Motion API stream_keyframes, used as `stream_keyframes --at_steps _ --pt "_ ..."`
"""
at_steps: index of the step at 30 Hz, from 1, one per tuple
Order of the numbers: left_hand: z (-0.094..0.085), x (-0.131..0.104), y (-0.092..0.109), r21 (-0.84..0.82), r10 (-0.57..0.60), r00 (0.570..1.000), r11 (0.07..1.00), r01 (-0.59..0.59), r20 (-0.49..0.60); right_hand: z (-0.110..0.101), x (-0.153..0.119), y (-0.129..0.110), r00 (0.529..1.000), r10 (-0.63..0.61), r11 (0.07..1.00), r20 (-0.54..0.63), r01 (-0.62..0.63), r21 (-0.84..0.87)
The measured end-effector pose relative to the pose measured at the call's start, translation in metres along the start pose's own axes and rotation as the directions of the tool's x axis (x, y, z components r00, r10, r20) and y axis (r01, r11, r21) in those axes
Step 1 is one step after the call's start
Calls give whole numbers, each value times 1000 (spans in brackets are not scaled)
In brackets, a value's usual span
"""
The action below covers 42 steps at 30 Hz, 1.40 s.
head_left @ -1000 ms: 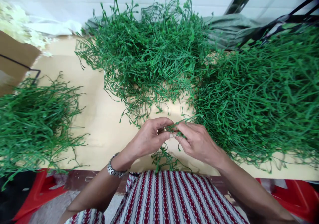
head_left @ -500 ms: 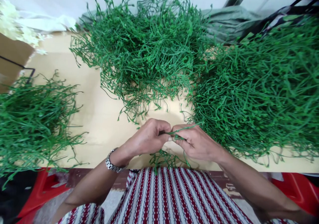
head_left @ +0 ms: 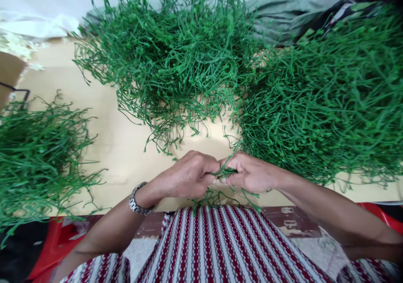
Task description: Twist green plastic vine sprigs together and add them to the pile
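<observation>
Near the table's front edge my two hands meet, fingertips almost touching. My left hand [head_left: 192, 174], with a metal watch [head_left: 138, 199] on its wrist, pinches the end of some thin green stems [head_left: 227, 171]. My right hand [head_left: 252, 171] is closed round the same stems, which stick out above and below its fingers. A few loose green sprigs [head_left: 210, 198] lie under the hands at the table edge. Just beyond them spreads a large heap of green stems [head_left: 176, 60].
A second big green heap [head_left: 324, 102] fills the right side, and a smaller one [head_left: 40, 157] lies at the left. Behind are green-grey cloth [head_left: 283, 16] and white plastic [head_left: 44, 24]. A red stool [head_left: 59, 241] stands below left.
My right hand has turned a little and shifted up against the stems. The stem that lay across it now points more upward. The whole view has shifted slightly.
</observation>
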<state>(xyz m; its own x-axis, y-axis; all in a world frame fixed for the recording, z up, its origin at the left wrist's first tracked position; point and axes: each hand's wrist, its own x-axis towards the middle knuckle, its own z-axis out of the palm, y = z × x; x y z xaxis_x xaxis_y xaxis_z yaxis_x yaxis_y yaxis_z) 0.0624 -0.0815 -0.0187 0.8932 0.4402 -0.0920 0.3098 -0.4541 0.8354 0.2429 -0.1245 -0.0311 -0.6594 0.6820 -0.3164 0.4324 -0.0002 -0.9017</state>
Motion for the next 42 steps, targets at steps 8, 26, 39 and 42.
stream_keyframes --at_steps 8,26,39,42 --pt "-12 -1 -13 -546 -183 962 837 44 -202 -16 -9 -4 969 -42 963 -243 -25 -267" --pt "23 14 -14 -849 -589 643 490 -197 -489 24 32 10 738 -76 986 -670 154 58" --pt "21 12 -10 -929 -559 752 311 -199 -348 15 24 11 836 -62 962 -546 196 190" --pt "22 13 -9 -956 -581 761 208 -205 -289 18 27 14 869 -26 869 -495 264 418"
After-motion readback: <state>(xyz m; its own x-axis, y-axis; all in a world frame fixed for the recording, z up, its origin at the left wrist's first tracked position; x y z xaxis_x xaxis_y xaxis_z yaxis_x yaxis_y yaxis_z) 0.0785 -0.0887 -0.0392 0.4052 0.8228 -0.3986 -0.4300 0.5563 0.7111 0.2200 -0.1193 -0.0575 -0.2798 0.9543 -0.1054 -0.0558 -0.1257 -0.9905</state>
